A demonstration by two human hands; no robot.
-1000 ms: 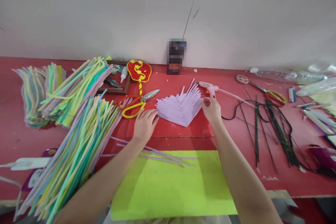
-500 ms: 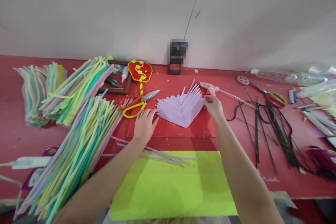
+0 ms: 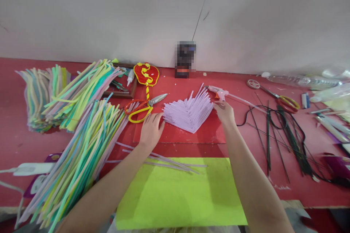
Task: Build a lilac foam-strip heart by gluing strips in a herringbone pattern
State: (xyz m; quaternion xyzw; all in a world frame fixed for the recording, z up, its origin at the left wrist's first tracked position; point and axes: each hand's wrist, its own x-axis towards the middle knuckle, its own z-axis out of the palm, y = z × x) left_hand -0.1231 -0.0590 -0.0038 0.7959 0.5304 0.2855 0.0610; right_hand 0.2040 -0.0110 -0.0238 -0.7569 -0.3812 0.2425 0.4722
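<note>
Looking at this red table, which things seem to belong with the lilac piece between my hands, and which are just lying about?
Likely in the job:
lilac pipe-cleaner piece, between left hand and right hand
loose lilac pipe cleaners
pink glue gun

Seemingly lying about:
red fan-shaped ornament with yellow trim
clear plastic bottle
far-right scissors

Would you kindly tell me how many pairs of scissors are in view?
2: one pair of scissors just beyond the left hand, and another pair on the right, near the dark stems. Others may be hidden.
</note>
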